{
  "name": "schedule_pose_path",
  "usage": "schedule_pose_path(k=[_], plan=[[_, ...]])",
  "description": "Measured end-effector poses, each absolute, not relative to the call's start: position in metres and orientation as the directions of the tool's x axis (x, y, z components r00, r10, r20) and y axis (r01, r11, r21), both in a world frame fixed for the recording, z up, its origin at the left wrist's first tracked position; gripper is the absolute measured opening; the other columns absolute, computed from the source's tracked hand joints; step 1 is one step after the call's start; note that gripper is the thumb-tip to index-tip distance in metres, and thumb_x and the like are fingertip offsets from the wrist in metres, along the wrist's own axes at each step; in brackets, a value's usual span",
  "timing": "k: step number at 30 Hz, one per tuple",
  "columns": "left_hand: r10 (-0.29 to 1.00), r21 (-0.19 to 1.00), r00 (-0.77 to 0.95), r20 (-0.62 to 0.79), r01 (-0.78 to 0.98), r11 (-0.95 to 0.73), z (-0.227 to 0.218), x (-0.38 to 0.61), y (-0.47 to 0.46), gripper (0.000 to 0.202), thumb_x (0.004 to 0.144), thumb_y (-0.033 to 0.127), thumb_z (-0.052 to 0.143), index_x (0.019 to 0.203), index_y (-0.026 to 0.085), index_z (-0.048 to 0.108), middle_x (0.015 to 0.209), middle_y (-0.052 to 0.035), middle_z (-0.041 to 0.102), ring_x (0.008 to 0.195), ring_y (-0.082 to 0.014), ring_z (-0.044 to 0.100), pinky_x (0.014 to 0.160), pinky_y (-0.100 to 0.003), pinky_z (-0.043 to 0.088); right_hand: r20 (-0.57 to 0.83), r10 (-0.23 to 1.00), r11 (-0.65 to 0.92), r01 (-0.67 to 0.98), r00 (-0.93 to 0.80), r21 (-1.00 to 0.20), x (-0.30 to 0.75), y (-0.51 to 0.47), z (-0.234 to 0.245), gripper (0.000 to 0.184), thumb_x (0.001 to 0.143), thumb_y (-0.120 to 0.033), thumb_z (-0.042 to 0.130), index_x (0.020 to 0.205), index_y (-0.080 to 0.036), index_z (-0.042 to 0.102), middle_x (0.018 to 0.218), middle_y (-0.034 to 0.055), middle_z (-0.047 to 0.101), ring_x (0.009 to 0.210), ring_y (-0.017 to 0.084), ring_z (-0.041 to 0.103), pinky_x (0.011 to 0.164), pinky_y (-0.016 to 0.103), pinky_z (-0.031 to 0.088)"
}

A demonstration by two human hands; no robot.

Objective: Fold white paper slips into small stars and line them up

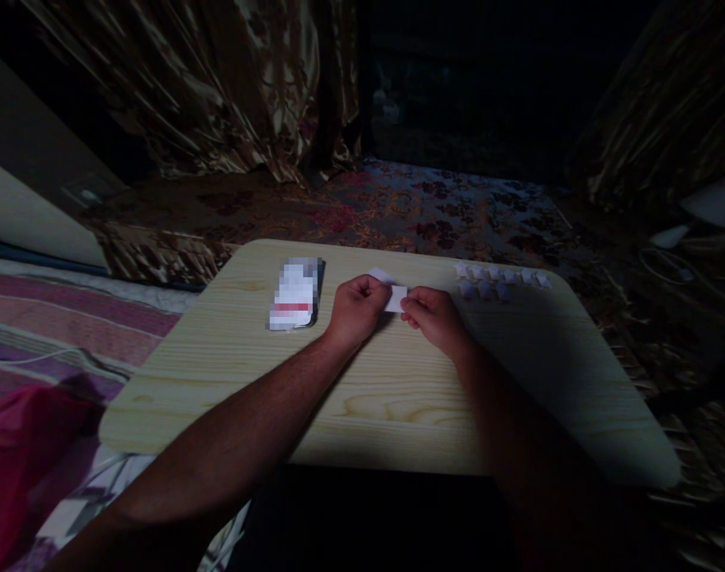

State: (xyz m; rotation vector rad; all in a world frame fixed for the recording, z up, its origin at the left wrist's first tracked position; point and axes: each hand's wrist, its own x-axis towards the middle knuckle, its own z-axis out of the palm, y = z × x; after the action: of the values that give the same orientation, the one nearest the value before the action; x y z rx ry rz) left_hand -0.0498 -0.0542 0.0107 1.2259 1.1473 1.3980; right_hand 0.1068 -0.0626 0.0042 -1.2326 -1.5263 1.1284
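My left hand (356,310) and my right hand (433,318) meet over the middle of a pale wooden table (398,397). Both are closed, pinching one small white piece of paper (391,290) between them, just above the tabletop. To the left of my left hand lies a stack of white cards or papers (295,294) with a red stripe. To the right of my right hand, near the table's far edge, sit several small folded white paper pieces (499,282) in rows.
A dark floral carpet (427,206) lies beyond the table, with shiny brown curtains (219,87) behind it. A striped bedcover (58,326) and a pink plastic bag (22,453) are at the left. White objects and a cable (677,254) sit at the far right.
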Motion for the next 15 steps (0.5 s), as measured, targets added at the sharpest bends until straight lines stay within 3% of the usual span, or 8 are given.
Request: schedule_pose_path(k=[15], plan=[[0.981, 0.985, -0.110, 0.161, -0.040, -0.166, 0.0074, -0.0525, -0.0513, 0.020, 0.072, 0.030, 0.068, 0.061, 0.016, 0.057, 0.054, 0.0039, 0.052, 0.050, -0.0072, 0.041, 0.051, -0.021, 0.033, 0.169, 0.974, 0.207, 0.286, -0.153, -0.936, 0.1076, -0.0647, 0.0067, 0.021, 0.083, -0.036, 0.058, 0.070, -0.019, 0.057, 0.059, -0.0019, 0.060, 0.052, 0.011, 0.049, 0.050, 0.024, 0.035]])
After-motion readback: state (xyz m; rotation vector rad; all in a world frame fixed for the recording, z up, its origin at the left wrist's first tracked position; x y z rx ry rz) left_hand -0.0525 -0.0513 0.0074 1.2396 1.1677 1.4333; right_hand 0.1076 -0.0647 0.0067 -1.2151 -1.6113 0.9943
